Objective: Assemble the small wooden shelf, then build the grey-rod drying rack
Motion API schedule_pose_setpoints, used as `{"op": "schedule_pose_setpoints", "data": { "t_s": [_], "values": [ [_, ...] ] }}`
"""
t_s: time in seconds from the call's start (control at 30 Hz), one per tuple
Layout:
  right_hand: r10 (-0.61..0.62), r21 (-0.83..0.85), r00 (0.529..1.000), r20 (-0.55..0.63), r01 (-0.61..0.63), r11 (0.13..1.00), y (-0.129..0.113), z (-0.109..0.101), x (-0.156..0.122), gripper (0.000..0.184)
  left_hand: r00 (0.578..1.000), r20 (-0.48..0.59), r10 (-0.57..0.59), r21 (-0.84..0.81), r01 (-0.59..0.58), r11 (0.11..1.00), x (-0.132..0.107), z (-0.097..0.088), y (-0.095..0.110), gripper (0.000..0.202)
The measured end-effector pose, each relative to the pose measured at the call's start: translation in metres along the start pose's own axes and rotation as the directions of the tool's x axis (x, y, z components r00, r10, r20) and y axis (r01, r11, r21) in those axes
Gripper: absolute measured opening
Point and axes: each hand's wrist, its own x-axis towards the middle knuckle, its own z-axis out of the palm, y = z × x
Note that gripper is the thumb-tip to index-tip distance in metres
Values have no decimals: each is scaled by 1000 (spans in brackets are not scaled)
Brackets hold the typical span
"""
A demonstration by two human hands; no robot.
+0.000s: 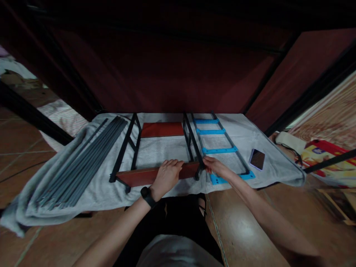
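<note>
- The left hand (169,173) lies over the near brown board (139,177), fingers together; I cannot tell whether they clamp it.
- The right hand (214,166) has fingers bent at the black frame's (124,147) near right corner; their grip is unclear.
- The frame rests on gray cloth (161,151), between gray rods (86,159) and a blue-barred rack (219,150).

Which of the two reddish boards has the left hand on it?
The near board, at the front end of the black frame: the left hand lies over its upper edge. The far board, brighter orange-red, has no hand on it.
</note>
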Motion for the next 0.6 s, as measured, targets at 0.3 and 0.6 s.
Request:
{"op": "schedule_pose_setpoints", "data": {
  "t_s": [0.3, 0.6],
  "values": [
    [-435, -520, 884, -172, 293, 802, 29, 18, -21, 30, 999, 42, -31, 8, 30, 1000, -4, -8, 5, 28],
    [-474, -550, 870, -136, 332, 766, 35, 12, -12, 29, 999, 38, -25, 6, 25, 1000, -6, -5, 4, 32]
  ]
}}
